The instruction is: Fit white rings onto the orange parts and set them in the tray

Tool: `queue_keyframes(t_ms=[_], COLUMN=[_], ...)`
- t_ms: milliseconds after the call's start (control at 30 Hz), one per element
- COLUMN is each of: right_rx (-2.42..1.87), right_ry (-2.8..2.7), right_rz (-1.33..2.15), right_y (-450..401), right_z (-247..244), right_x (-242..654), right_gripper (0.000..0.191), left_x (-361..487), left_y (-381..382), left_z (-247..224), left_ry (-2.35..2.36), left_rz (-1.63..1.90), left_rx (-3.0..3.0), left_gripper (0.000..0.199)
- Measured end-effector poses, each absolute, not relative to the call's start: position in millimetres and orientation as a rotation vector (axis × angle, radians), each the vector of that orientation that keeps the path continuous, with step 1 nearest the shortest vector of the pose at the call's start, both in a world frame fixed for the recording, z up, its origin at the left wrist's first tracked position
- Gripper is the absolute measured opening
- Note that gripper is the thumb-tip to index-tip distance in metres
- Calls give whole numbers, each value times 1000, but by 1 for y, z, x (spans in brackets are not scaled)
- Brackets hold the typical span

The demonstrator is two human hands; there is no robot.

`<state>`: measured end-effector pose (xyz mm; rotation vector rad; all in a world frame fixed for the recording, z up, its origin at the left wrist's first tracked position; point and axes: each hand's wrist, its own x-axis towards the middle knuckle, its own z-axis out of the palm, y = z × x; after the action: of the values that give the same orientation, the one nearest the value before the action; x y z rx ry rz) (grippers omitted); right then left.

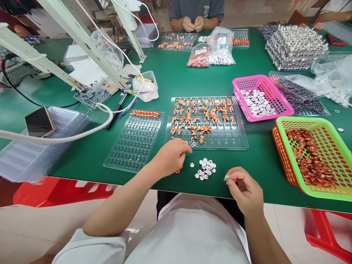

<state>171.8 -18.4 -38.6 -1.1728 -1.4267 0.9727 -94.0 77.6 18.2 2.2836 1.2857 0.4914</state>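
Beside white discs (208, 165), right fingers (238, 172) pinch small part (227, 178); left fingers (185, 147) (near tray (233, 137)) curled, grip unclear.

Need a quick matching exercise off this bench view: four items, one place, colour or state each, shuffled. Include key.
Column 1
1. Pink basket
2. Phone
3. Right hand
4. Green basket

Column 2
A. Pinching a small part
B. Contains copper-coloured discs
C. Contains white discs
D. Lying on a stack of clear trays

Pairs: 1-C, 2-D, 3-A, 4-B
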Motion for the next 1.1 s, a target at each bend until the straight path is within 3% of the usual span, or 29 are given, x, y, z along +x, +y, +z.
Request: queue_keyframes(t_ms=[67,367,633,833,1100], right_rx=[-1173,-1159,-1036,-948,-1035], right_ry=[-1427,-1439,-1507,-1668,-1664], right_rz=[976,977,898,770,715], right_y=[-18,-16,-24,-28,-29], right_z=[-38,-37,-27,-13,-14], right_x=[172,170,162,143,147], right_gripper=[11,11,17,25,22], left_x=[-94,-86,-69,-35,-30], left_y=[67,60,46,29,20], left_z=[15,3,17,20,13], left_ry=[1180,1185,1241,1137,1073], left_rz=[417,187,470,746,755], left_rx=[2314,2380,2019,1611,1570], left_gripper=[31,17,8,12,17])
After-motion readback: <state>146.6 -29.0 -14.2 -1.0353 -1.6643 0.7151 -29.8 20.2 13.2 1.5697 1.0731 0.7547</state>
